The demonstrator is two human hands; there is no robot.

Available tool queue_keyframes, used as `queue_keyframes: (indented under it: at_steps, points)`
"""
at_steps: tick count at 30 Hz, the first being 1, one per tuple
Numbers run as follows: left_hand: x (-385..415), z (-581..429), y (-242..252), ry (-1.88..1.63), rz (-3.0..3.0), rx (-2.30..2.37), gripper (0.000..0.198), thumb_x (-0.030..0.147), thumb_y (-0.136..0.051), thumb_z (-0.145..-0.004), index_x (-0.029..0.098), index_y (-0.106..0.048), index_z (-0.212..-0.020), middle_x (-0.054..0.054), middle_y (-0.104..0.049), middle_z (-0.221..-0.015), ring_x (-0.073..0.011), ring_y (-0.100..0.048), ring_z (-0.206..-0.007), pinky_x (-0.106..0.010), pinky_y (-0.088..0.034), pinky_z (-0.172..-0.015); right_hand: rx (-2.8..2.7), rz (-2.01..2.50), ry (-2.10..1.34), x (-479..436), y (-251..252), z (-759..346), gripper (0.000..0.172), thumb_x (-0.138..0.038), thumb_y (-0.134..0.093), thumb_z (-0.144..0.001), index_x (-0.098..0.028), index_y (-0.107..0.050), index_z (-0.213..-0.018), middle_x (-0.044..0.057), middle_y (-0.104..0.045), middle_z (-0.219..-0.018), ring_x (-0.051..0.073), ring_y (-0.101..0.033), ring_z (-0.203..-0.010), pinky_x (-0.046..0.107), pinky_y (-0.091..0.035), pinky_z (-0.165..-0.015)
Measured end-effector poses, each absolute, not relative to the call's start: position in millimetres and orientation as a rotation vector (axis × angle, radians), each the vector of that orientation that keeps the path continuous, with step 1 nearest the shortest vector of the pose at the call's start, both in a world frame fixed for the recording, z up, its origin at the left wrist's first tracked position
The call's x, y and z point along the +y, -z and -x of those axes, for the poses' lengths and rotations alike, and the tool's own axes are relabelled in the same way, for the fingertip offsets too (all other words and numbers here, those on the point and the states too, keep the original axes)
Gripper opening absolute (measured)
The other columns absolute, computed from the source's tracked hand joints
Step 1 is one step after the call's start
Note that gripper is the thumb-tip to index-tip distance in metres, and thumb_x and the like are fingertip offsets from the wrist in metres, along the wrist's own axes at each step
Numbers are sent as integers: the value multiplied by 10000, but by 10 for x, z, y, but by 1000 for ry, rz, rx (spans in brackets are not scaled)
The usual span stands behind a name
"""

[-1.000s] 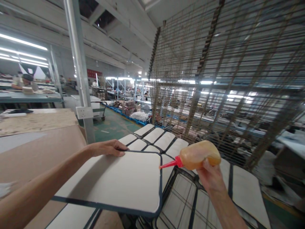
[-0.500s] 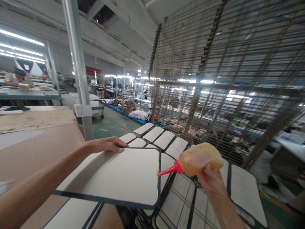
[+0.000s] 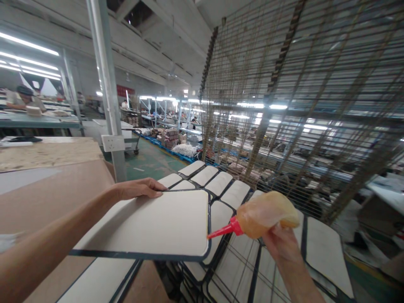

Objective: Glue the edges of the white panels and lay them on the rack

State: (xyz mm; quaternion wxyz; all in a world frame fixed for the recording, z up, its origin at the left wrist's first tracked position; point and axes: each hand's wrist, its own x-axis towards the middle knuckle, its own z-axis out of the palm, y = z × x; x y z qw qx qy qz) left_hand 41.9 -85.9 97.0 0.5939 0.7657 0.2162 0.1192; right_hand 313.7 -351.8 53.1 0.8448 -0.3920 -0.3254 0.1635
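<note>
A cream panel with a dark blue border (image 3: pixel 164 223) is held up by my left hand (image 3: pixel 140 188), whose fingers grip its far edge. My right hand (image 3: pixel 280 237) is wrapped round a soft bottle of amber liquid (image 3: pixel 265 213). The bottle lies tilted, and its red nozzle (image 3: pixel 225 229) points left, with the tip at the panel's right edge near the front corner. A thin yellowish line runs along that edge. More cream panels with dark borders (image 3: pixel 235 193) lie beneath and beyond.
A large wire rack (image 3: pixel 284 92) leans over the right side. At the left stand a brown-covered table (image 3: pixel 63 189) and a metal post with a socket box (image 3: pixel 112 143). A person (image 3: pixel 27 99) sits at a bench further back.
The nozzle tip has moved along the panel's right edge toward the near corner. The held panel has tilted slightly and its near edge appears higher.
</note>
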Motion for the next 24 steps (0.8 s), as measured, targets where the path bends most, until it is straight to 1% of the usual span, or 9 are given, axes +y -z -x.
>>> queue_keyframes:
  at_steps: [2,4,7,10,13,15,20,24]
  points:
    - [-845,-399,-962,-64,-1813,389,307,334,-624,-735,80,-695,-891,-80,-705,-811,-189,-593,-642,-244,-439,-602,-681,827,-350,-3521,-529,-3118,622,-429,-845,-395,-329,-662,-982,-8,-713,-668,186,-651,-584,311,-510,-667]
    - [-824,-379,-945,-26,-1813,340,335,361,-587,-766,89,-682,-935,-82,-706,-863,-183,-595,-662,-238,-439,-615,-668,828,-350,-3524,-518,-3102,588,-416,-846,-397,-328,-672,-952,-8,-711,-662,184,-648,-578,302,-509,-642]
    - [-798,-348,-907,-33,-1777,357,346,369,-601,-755,91,-682,-944,-81,-709,-860,-189,-603,-695,-231,-442,-623,-642,833,-333,-3527,-495,-3078,569,-397,-847,-389,-311,-682,-927,3,-713,-676,185,-644,-577,301,-507,-631]
    - [-787,-316,-854,-73,-1752,386,349,350,-610,-754,92,-681,-979,-85,-710,-906,-201,-612,-739,-234,-445,-638,-626,844,-303,-3533,-475,-3051,602,-404,-837,-405,-295,-668,-973,13,-714,-698,194,-640,-586,333,-506,-663]
    - [-771,-285,-779,-135,-1721,395,362,319,-603,-770,99,-665,-1051,-86,-709,-946,-200,-619,-740,-232,-444,-634,-611,863,-255,-3548,-454,-3019,630,-411,-825,-440,-288,-643,-1030,6,-703,-654,194,-629,-575,345,-500,-668]
    - [-752,-271,-720,-155,-1695,401,378,317,-603,-775,98,-655,-1079,-86,-713,-932,-195,-625,-709,-228,-442,-613,-614,870,-233,-3562,-435,-2995,622,-410,-816,-468,-283,-634,-1049,5,-693,-626,195,-624,-571,344,-498,-653]
    - [-706,-265,-586,-214,-1603,457,387,321,-659,-730,99,-674,-1047,-97,-719,-926,-203,-642,-714,-239,-472,-631,-602,829,-199,-3586,-390,-2913,582,-342,-799,-537,-298,-610,-1085,-18,-687,-642,169,-621,-586,295,-492,-632]
    - [-713,-279,-511,-268,-1525,499,382,332,-707,-676,146,-693,-1010,-89,-727,-869,-227,-658,-738,-260,-499,-633,-600,818,-117,-3580,-388,-2829,573,-315,-775,-598,-303,-574,-1135,-24,-703,-744,136,-606,-609,260,-479,-654]
